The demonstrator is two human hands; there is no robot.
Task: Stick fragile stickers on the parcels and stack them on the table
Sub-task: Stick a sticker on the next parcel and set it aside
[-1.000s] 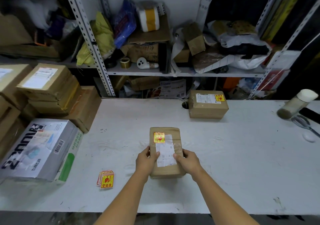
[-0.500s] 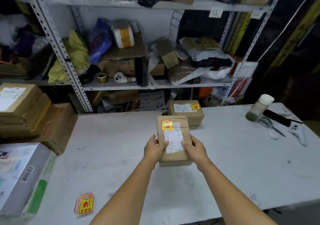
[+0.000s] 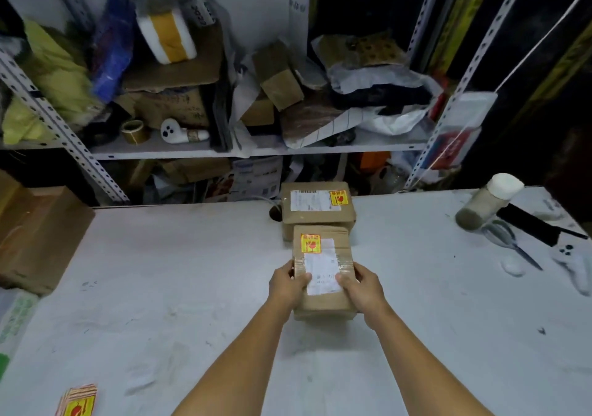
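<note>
A brown cardboard parcel (image 3: 323,303) with a white label and a yellow fragile sticker (image 3: 310,243) is held above the white table (image 3: 179,271). My left hand (image 3: 286,282) grips its left side and my right hand (image 3: 362,287) its right side. Just beyond it, a second stickered parcel (image 3: 317,215) lies at the table's far edge; the held parcel's far end overlaps it in view. A stack of spare fragile stickers (image 3: 78,401) lies at the near left.
Brown boxes (image 3: 38,236) stand at the table's left. A capped jar (image 3: 490,201), scissors (image 3: 509,242), a black tool (image 3: 538,226) and a white controller (image 3: 573,262) lie at the right. Cluttered metal shelves (image 3: 224,151) rise behind the table.
Both hands have lifted the parcel off the table and carried it forward, toward the stickered parcel at the far edge. The camera has also shifted forward and right.
</note>
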